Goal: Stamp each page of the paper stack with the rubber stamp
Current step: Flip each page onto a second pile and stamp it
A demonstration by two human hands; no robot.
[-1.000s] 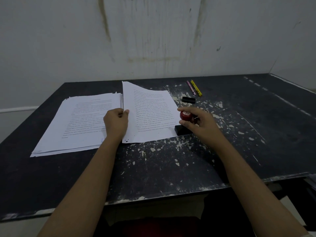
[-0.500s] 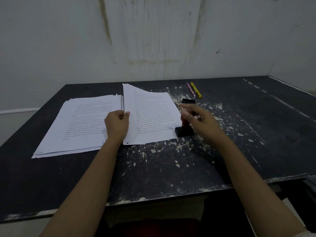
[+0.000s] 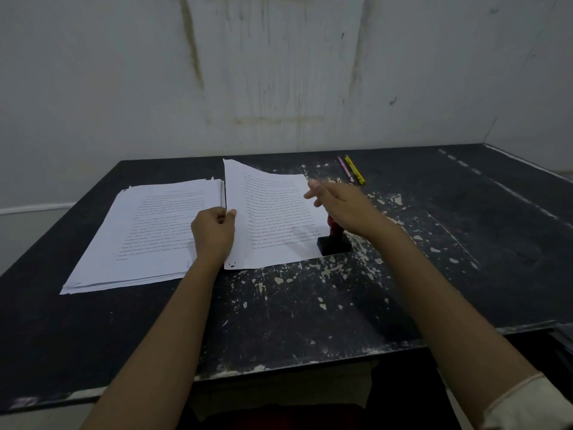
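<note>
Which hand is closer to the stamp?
Right. The right hand is open above the rubber stamp; the left hand pinches the left edge of the loose sheet, across the page.

Item: one view, head-worn, wide-angle. Aimed forward and down along both forearms. Left hand and right hand are framed near centre, close. Table is seen below the hands, wall beyond them.
</note>
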